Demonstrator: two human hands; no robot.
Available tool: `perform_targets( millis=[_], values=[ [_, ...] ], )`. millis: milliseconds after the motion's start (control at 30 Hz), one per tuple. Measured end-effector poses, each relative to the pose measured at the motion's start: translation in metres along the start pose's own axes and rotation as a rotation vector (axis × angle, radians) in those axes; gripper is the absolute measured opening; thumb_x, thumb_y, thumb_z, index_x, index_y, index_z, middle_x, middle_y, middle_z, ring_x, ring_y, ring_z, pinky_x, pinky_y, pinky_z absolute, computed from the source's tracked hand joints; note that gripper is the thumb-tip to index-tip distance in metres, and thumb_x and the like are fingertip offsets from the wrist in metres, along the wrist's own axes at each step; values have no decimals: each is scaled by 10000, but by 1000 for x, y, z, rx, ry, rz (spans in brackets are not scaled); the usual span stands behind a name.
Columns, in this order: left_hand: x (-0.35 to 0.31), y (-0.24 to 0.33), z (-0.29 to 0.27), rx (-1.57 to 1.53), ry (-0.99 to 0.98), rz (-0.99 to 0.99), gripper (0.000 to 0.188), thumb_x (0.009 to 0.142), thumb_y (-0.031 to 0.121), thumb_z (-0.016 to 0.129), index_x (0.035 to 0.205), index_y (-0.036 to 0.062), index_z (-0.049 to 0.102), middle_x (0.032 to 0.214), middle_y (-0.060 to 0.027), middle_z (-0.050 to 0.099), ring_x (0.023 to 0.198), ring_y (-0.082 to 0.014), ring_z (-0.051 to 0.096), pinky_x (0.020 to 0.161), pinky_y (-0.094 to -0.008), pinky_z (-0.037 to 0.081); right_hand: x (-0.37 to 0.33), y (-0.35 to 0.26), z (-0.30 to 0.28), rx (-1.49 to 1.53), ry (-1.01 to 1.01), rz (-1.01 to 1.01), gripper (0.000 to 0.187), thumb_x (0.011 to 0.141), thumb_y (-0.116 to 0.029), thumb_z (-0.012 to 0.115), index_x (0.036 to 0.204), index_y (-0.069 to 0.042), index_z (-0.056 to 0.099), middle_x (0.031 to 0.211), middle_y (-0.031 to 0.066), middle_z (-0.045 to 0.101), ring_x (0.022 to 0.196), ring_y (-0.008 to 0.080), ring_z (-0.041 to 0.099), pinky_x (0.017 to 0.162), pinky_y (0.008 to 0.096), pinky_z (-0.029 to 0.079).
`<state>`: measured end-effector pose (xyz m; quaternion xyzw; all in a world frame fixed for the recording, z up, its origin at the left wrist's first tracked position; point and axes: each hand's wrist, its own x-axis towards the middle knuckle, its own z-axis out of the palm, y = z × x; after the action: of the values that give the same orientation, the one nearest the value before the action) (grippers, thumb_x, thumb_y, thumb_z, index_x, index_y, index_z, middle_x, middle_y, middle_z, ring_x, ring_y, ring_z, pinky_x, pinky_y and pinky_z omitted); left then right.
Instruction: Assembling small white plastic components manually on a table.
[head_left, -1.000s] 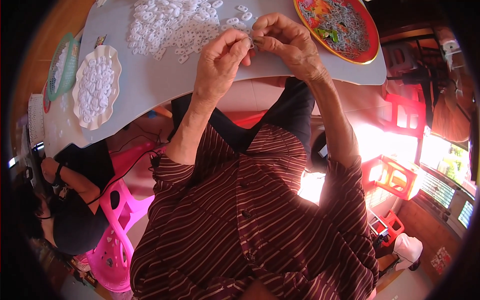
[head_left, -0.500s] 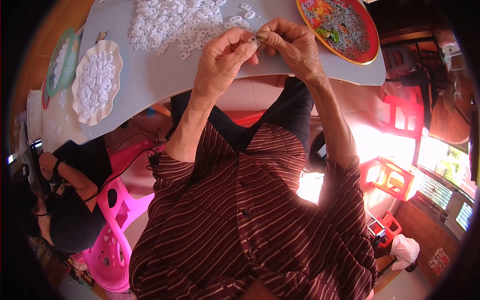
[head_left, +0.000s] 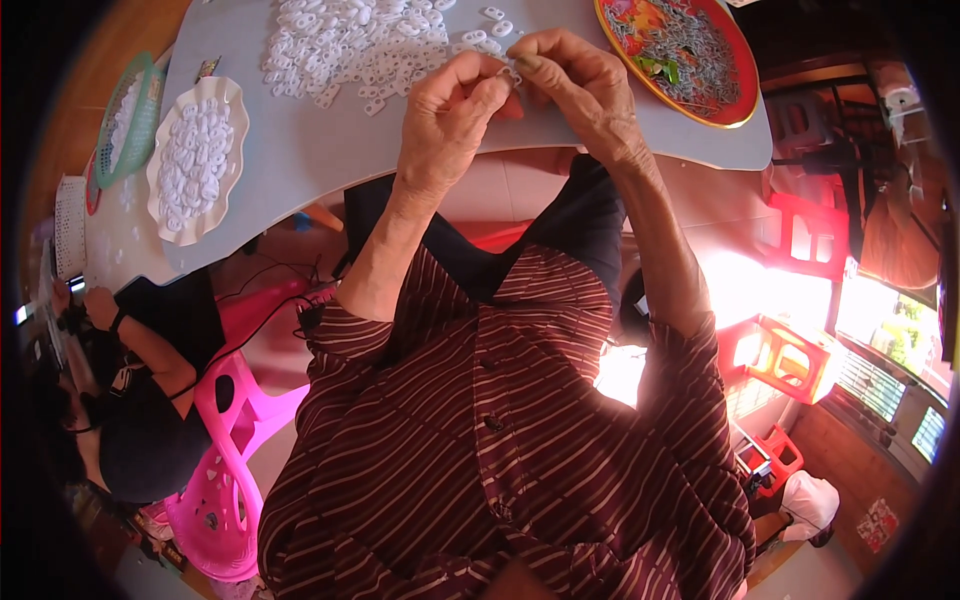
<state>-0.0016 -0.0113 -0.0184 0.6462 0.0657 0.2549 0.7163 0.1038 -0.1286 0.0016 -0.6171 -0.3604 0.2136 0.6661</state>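
Over the near edge of the grey table (head_left: 290,150), my two hands meet at the fingertips. My left hand (head_left: 452,120) is closed, pinching a small white plastic piece (head_left: 512,76) with holes between thumb and forefinger. Against it, my right hand (head_left: 585,95) pinches thumb to forefinger; whatever sits there is too small to make out. A heap of similar white pieces (head_left: 350,45) spreads just beyond my left hand. To the right stands a round red tray (head_left: 744,85) with a gold rim, holding many small grey metal parts (head_left: 708,80) and a green bit (head_left: 657,68).
At the table's left are a scalloped white dish (head_left: 240,112) full of white pieces and a green basket (head_left: 146,125). Another person (head_left: 150,430) sits at left near a pink chair (head_left: 235,480). Red stools (head_left: 812,235) stand on the right.
My right fingers have shifted slightly at the white piece, which shows a little more below the fingertips. At the left, the other person's hand has moved slightly.
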Motion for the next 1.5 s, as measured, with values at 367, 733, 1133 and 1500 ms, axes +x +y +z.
perform_targets(
  millis=[367,733,1133,1500],
  values=[
    [0,-3,0,-79,53,57,128,889,118,556,895,-4,595,735,14,579,680,-37,500,622,-179,397,-3,2,23,-49,184,40,262,857,-229,651,784,20,617,627,17,604,587,45,512,535,210,423],
    [4,25,-1,295,-6,-11,115,899,102,532,901,-3,580,693,-4,599,675,-71,546,619,-223,426,-6,8,11,115,118,-24,166,881,-153,612,878,13,610,782,37,625,688,64,548,641,202,454],
    [80,14,-19,1188,-341,522,135,780,44,584,909,16,555,841,-148,561,848,-325,491,753,-387,417,-5,10,14,315,240,33,192,892,-164,599,922,25,612,775,34,623,663,75,545,634,208,463],
    [66,27,-16,288,-108,-225,216,887,187,579,1009,15,626,815,-19,618,768,-77,559,676,-232,434,-4,18,13,333,274,-11,190,873,-146,619,977,10,650,746,3,607,655,68,526,629,206,442]
  ],
)
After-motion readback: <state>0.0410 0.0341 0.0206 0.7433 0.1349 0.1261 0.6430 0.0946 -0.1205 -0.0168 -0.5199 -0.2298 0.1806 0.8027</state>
